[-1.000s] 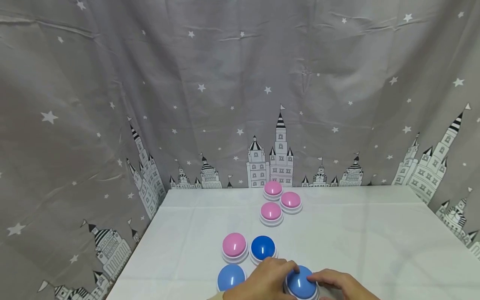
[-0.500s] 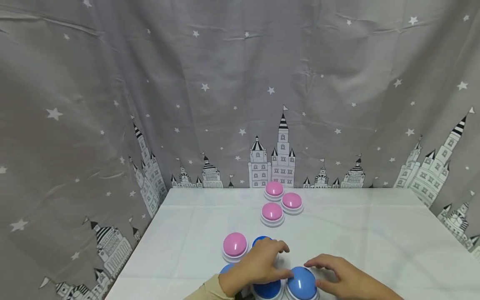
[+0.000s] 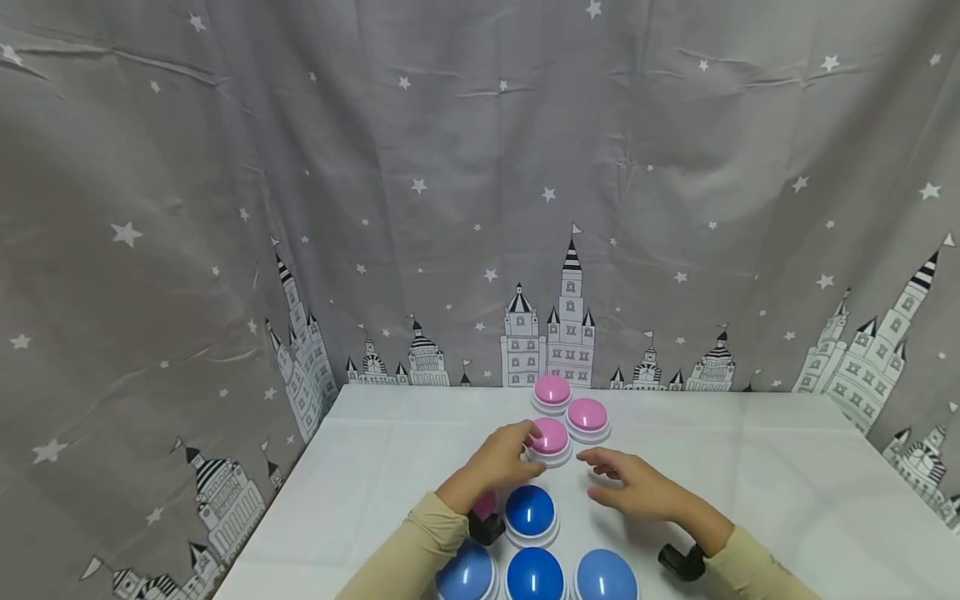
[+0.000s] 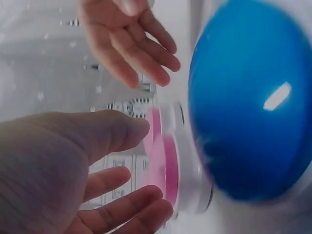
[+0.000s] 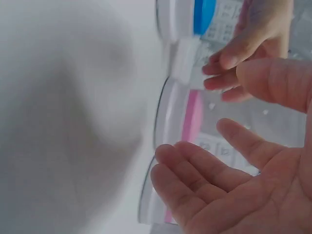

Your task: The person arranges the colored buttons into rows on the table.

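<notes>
In the head view my left hand [image 3: 498, 460] hovers at the left side of the nearest pink dome button [image 3: 551, 437], its fingertips overlapping the dome; whether they touch it I cannot tell. Thumb and fingers are spread apart around no object. To the right of that button, my right hand [image 3: 637, 487] hangs over the cloth with relaxed fingers and holds nothing. A dark blue button [image 3: 529, 510] sits just below the left hand, and looms large as a blue dome [image 4: 253, 97] in the left wrist view. Two more pink buttons, one at the right [image 3: 587, 415] and one behind [image 3: 552, 390], stand close by.
Along the front edge stand a light blue button [image 3: 465, 573], another dark blue button [image 3: 536, 575] and a second light blue button [image 3: 606, 577]. My left wrist mostly covers another pink button [image 3: 485, 505]. A grey castle-print curtain [image 3: 450, 167] borders the white table [image 3: 765, 467].
Both hands have left the front light blue button and moved forward to the pink group. The front dark blue button, earlier covered by the left hand, now shows.
</notes>
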### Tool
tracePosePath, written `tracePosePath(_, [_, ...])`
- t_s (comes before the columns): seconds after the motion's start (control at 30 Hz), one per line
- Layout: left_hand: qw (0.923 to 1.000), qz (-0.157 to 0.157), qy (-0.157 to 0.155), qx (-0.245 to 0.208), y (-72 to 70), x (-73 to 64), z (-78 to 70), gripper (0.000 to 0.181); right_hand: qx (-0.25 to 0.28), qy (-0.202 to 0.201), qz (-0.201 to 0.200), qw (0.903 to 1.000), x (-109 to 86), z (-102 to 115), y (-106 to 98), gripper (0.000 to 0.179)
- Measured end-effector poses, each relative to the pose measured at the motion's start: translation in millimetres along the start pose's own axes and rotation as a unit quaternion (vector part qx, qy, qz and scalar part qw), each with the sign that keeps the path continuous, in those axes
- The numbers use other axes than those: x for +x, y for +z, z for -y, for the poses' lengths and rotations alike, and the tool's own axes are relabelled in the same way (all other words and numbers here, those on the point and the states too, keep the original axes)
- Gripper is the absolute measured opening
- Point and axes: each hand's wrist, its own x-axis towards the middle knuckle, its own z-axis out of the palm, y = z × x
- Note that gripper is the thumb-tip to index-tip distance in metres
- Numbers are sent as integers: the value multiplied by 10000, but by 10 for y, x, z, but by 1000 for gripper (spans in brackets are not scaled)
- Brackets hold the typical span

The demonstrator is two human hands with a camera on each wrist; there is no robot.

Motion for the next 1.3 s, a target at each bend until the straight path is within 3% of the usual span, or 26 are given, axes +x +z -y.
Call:
tracePosePath(0.27, [9993,51,-144,-345,-27,245,248,48,50,169,-325,9993,303,-269,81,56])
tracePosePath(0.43, [9978,261,-228,-566,16,357,400,55,45,80,-459,9989,435,-320,136,57])
tracePosePath(0.6, [9952,417,-87,-877,59,421,497,62,9,-5,-561,9984,530,-336,195,57])
tracePosePath(0.9, [9966,351,79,-741,73,483,480,61,87,126,-750,9971,548,-313,183,55])
tracePosePath(1.3, [9970,299,230,-679,69,429,357,63,83,106,-781,9969,407,-220,101,53])
